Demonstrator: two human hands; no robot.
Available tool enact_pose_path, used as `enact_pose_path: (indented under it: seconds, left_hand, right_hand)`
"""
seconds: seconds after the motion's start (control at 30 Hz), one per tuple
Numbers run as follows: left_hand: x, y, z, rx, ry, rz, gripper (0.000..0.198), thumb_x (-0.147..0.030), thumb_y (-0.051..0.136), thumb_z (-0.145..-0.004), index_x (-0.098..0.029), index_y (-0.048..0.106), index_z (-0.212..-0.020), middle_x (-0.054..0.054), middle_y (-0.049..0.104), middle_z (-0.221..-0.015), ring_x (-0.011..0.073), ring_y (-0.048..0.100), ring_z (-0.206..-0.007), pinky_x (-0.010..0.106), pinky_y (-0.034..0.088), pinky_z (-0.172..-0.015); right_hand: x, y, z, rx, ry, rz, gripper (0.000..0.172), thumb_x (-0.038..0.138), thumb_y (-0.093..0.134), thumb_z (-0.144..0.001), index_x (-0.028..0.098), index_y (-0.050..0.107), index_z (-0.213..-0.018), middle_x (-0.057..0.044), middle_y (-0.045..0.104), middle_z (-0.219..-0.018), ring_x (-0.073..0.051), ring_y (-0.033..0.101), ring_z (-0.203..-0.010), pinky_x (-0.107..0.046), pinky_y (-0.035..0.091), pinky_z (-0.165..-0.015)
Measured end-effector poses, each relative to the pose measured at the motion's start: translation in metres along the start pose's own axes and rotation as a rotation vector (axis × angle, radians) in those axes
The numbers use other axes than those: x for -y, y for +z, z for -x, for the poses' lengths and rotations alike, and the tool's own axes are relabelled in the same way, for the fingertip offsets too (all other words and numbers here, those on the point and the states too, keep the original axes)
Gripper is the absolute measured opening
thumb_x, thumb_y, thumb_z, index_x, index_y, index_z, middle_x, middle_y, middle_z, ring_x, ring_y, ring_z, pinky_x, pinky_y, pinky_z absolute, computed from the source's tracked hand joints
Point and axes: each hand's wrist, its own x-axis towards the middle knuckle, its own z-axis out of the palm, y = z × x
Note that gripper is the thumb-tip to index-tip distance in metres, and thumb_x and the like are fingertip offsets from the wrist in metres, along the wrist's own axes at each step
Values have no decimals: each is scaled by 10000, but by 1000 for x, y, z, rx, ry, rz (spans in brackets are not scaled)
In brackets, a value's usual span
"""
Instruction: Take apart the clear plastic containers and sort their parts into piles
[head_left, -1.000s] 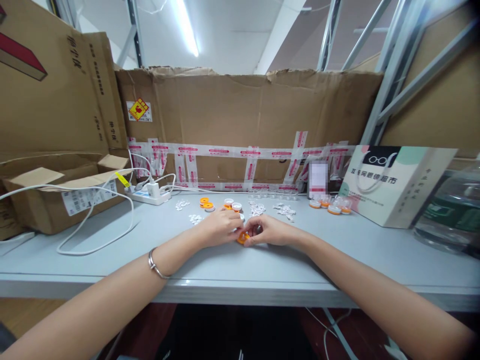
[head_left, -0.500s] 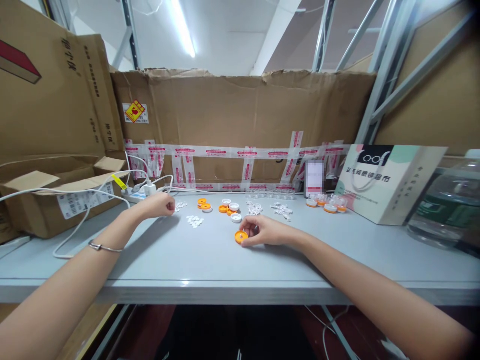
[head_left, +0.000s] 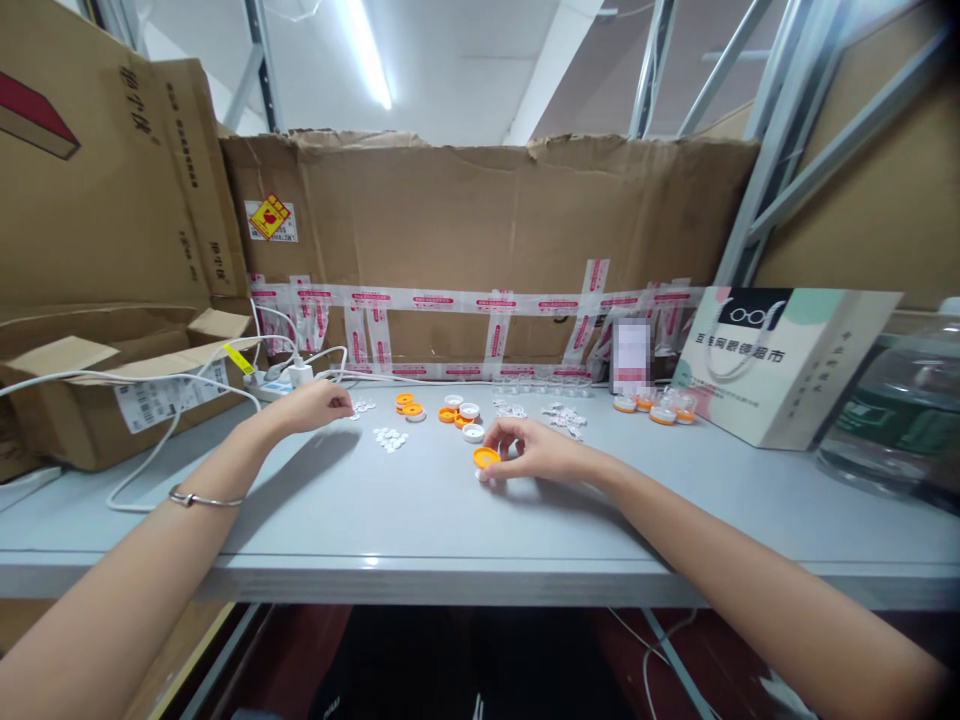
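Observation:
My right hand (head_left: pixel 525 450) pinches a round orange part (head_left: pixel 486 457) by its right edge, just above the table; a bit of white shows beneath it. My left hand (head_left: pixel 328 404) is at the edge of a small scatter of white pieces (head_left: pixel 364 407), its fingers pressed together; whatever is between the fingertips is too small to make out. Another pile of small white discs (head_left: pixel 390 439) lies nearer to me. Between the hands are orange round parts (head_left: pixel 405 400) and white round parts (head_left: pixel 472 433), some stacked. Piles of small white pieces (head_left: pixel 564 418) lie behind my right hand.
Clear round pieces (head_left: pixel 540 385) line the back by the taped cardboard (head_left: pixel 450 220). At right are orange-and-clear assembled pieces (head_left: pixel 661 412), a phone (head_left: pixel 631 355), a paper bag (head_left: pixel 780 370) and a large bottle (head_left: pixel 892 410). White cables (head_left: pixel 180 380) and an open carton (head_left: pixel 112 400) are left.
My right hand has raised and tilted the orange part slightly, so white shows under it. My left fingers have stretched a little towards the small white pieces.

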Motion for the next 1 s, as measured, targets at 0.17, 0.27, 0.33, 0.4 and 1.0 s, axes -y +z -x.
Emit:
enact_pose_path:
  seconds: [0.17, 0.27, 0.33, 0.4, 1.0]
  left_hand:
    - [-26, -4, 1, -110, 83, -29, 225, -360, 497, -733, -165, 590, -669, 28, 627, -671, 153, 549, -616, 227, 381, -563]
    - [-60, 1, 8, -238, 278, 69, 175, -284, 463, -787, -163, 586, -757, 34, 623, -760, 145, 561, -693, 234, 418, -647]
    - [-92, 9, 16, -278, 441, 159, 179, -260, 438, -832, -174, 591, -871, 40, 618, -848, 135, 570, -758, 233, 434, -700]
    - [-124, 20, 23, -284, 588, 189, 230, -235, 432, -855, -200, 558, -1045, 63, 586, -1021, 148, 559, -901, 253, 433, -783]
    - [-62, 21, -53, -122, 263, -36, 138, -150, 501, -715, -140, 639, -708, 49, 645, -732, 150, 561, -660, 222, 388, -596]
  right_hand:
    - [-2, 1, -4, -117, -22, -53, 335, 340, 675, -646, 185, 580, -926, -37, 606, -904, -151, 544, -810, -261, 409, -704]
    - [-3, 3, -7, -159, -12, -152, 315, 302, 646, -675, 161, 588, -951, -51, 611, -900, -137, 548, -772, -260, 417, -702]
    - [-2, 6, -8, -124, -12, -215, 318, 299, 636, -686, 149, 598, -963, -51, 618, -869, -133, 552, -748, -263, 421, -694]
    - [-1, 8, -8, -68, -34, -271, 322, 307, 622, -700, 149, 605, -981, -44, 626, -845, -131, 558, -741, -269, 426, -699]
    - [-11, 3, -12, -198, 5, -278, 380, 421, 598, -741, 173, 607, -1028, -51, 655, -897, -149, 590, -795, -277, 447, -692]
